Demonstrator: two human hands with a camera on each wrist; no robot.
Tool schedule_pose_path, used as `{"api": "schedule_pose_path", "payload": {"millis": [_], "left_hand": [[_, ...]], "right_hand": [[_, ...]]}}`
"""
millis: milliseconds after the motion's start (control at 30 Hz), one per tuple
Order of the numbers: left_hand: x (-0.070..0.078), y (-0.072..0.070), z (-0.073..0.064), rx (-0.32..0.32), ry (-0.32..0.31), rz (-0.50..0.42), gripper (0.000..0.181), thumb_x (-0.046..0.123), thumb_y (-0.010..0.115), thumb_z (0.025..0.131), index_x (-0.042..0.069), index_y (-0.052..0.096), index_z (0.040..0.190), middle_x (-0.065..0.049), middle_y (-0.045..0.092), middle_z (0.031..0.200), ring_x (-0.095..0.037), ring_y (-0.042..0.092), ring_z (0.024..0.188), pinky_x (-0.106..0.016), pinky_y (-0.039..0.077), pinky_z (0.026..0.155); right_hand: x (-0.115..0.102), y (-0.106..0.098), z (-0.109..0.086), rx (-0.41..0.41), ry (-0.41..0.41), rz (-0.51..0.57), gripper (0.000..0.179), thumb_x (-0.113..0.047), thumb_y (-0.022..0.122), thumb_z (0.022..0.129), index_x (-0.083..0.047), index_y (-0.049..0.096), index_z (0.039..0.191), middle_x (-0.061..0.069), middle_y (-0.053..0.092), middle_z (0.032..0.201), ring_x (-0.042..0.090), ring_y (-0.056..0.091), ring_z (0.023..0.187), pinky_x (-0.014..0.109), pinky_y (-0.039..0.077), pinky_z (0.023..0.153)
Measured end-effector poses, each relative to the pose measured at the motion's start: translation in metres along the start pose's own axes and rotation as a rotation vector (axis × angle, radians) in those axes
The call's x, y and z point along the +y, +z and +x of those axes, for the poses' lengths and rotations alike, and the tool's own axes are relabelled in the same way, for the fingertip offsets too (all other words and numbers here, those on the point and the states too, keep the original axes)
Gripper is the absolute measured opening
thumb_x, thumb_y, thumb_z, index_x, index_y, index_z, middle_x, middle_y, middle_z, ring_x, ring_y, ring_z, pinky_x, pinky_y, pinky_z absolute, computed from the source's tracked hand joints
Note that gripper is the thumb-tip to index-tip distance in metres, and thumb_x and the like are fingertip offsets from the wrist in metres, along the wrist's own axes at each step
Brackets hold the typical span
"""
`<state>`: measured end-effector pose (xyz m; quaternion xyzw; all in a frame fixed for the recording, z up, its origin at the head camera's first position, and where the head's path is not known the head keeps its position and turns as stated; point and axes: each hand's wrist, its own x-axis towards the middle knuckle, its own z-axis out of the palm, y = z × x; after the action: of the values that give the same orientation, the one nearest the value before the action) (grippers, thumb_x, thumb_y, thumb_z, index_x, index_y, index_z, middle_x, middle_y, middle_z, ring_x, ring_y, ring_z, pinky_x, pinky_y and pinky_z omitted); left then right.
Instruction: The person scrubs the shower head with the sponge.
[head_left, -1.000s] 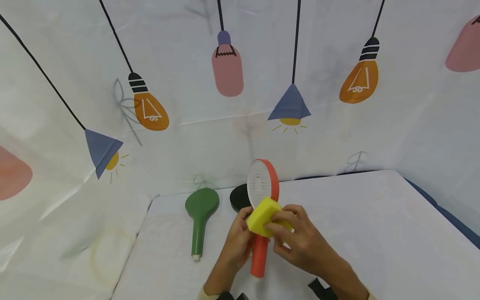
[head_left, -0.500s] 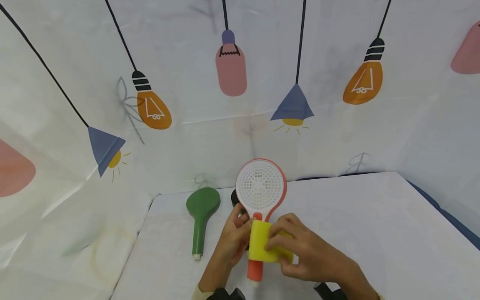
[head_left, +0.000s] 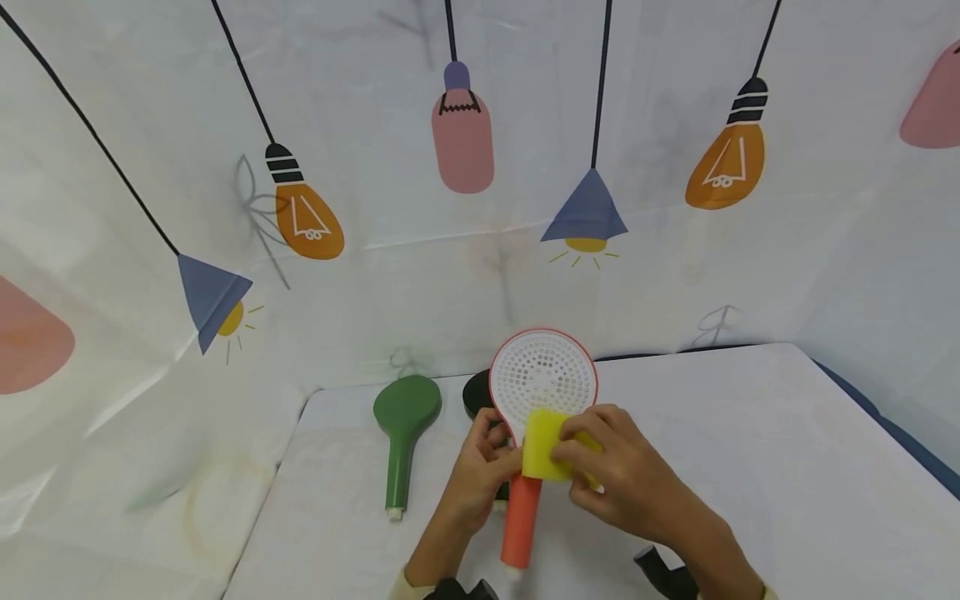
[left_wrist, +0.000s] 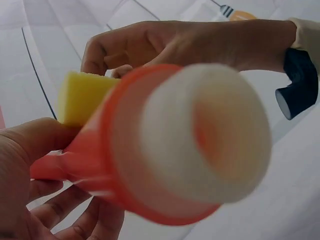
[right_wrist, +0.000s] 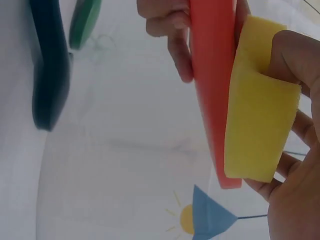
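A handheld shower head (head_left: pixel 543 371), orange-red with a white perforated face, is held up above the table with that face turned to the head camera. My left hand (head_left: pixel 474 477) grips it around the neck. In my right hand (head_left: pixel 626 479) a yellow sponge (head_left: pixel 543 446) is pinched, laid against the lower face and neck. Seen from the left wrist, the handle's white threaded end (left_wrist: pixel 200 135) points at the camera and the sponge (left_wrist: pixel 87 97) shows behind it. From the right wrist, the sponge (right_wrist: pixel 262 125) bends under the fingers along the red body (right_wrist: pixel 212 75).
A green shower head (head_left: pixel 406 408) lies on the white table (head_left: pixel 720 467) to the left. Behind my left hand lies a black one (head_left: pixel 476 394), partly hidden. A white sheet (head_left: pixel 420 292) printed with lamps hangs behind the table.
The shower head has turned from nearly edge-on to face the head camera, then leaned right. The sponge slid down to the handle and came back up to the lower face.
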<state>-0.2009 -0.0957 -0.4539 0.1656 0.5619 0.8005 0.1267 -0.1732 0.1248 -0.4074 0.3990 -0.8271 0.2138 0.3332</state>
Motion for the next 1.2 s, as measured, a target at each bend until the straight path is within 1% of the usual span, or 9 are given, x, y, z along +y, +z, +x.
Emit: {"api": "schedule_pose_path", "payload": {"millis": [100, 233, 367, 533, 667, 767, 933, 1100, 1200], "left_hand": [[0.0, 0.002, 0.0, -0.008, -0.004, 0.023, 0.043, 0.001, 0.067, 0.089, 0.012, 0.039, 0.12, -0.002, 0.064, 0.114, -0.011, 0.069, 0.082, -0.027, 0.059, 0.077], [0.0, 0.007, 0.0, -0.019, -0.03, 0.092, 0.045, 0.007, 0.074, 0.087, 0.009, 0.042, 0.118, -0.002, 0.064, 0.108, -0.008, 0.066, 0.071, -0.023, 0.057, 0.069], [-0.001, 0.011, -0.001, -0.038, -0.047, 0.151, 0.046, 0.01, 0.075, 0.086, 0.007, 0.044, 0.12, -0.002, 0.064, 0.103, -0.007, 0.061, 0.062, -0.021, 0.055, 0.064], [-0.003, 0.013, -0.002, -0.074, -0.057, 0.181, 0.047, 0.009, 0.074, 0.086, 0.004, 0.044, 0.121, -0.002, 0.065, 0.103, -0.007, 0.06, 0.062, -0.02, 0.054, 0.065], [-0.004, 0.014, -0.003, -0.113, -0.074, 0.205, 0.046, 0.011, 0.074, 0.086, 0.004, 0.044, 0.121, -0.001, 0.063, 0.104, -0.007, 0.062, 0.065, -0.02, 0.053, 0.067], [-0.004, 0.015, -0.003, -0.128, -0.074, 0.222, 0.047, 0.013, 0.074, 0.087, 0.005, 0.045, 0.123, -0.001, 0.063, 0.104, -0.008, 0.064, 0.068, -0.02, 0.054, 0.068], [-0.003, 0.015, -0.002, -0.128, -0.055, 0.242, 0.046, 0.015, 0.074, 0.088, 0.006, 0.046, 0.124, -0.004, 0.063, 0.107, -0.009, 0.065, 0.068, -0.021, 0.054, 0.068], [-0.003, 0.013, -0.002, -0.112, -0.057, 0.239, 0.047, 0.015, 0.074, 0.088, 0.007, 0.046, 0.124, -0.005, 0.063, 0.109, -0.009, 0.066, 0.069, -0.022, 0.055, 0.069], [-0.002, 0.012, -0.003, -0.106, -0.058, 0.23, 0.048, 0.015, 0.074, 0.088, 0.007, 0.046, 0.126, -0.004, 0.063, 0.109, -0.009, 0.066, 0.071, -0.023, 0.056, 0.07]], "right_hand": [[0.005, -0.002, 0.0, 0.013, 0.017, -0.036, 0.029, -0.009, 0.059, 0.071, -0.018, 0.069, 0.096, 0.0, 0.06, 0.104, 0.022, 0.049, 0.102, 0.033, 0.037, 0.094], [0.016, -0.005, -0.002, 0.044, 0.056, -0.095, 0.027, -0.011, 0.056, 0.073, -0.016, 0.069, 0.096, 0.004, 0.061, 0.104, 0.027, 0.049, 0.101, 0.039, 0.038, 0.091], [0.027, -0.008, -0.004, 0.075, 0.095, -0.123, 0.024, -0.013, 0.052, 0.077, -0.012, 0.068, 0.095, 0.009, 0.061, 0.105, 0.031, 0.049, 0.101, 0.042, 0.038, 0.091], [0.034, -0.013, -0.007, 0.111, 0.165, -0.161, 0.027, -0.017, 0.05, 0.082, -0.007, 0.067, 0.1, 0.015, 0.059, 0.109, 0.034, 0.048, 0.102, 0.041, 0.038, 0.09], [0.035, -0.016, -0.01, 0.153, 0.222, -0.193, 0.03, -0.012, 0.057, 0.078, -0.005, 0.067, 0.105, 0.017, 0.058, 0.112, 0.035, 0.047, 0.103, 0.041, 0.042, 0.085], [0.032, -0.015, -0.01, 0.175, 0.237, -0.196, 0.034, -0.009, 0.06, 0.075, -0.005, 0.067, 0.108, 0.017, 0.058, 0.113, 0.035, 0.047, 0.104, 0.041, 0.048, 0.08], [0.025, -0.011, -0.008, 0.134, 0.238, -0.155, 0.036, -0.011, 0.058, 0.076, -0.005, 0.065, 0.111, 0.015, 0.056, 0.115, 0.03, 0.046, 0.106, 0.038, 0.054, 0.073], [0.018, -0.005, -0.006, 0.094, 0.221, -0.122, 0.036, -0.01, 0.058, 0.075, -0.007, 0.066, 0.11, 0.012, 0.055, 0.115, 0.026, 0.045, 0.106, 0.034, 0.053, 0.072], [0.014, -0.003, -0.006, 0.069, 0.199, -0.094, 0.036, -0.009, 0.059, 0.074, -0.008, 0.065, 0.11, 0.01, 0.055, 0.115, 0.024, 0.045, 0.106, 0.03, 0.052, 0.075]]}}
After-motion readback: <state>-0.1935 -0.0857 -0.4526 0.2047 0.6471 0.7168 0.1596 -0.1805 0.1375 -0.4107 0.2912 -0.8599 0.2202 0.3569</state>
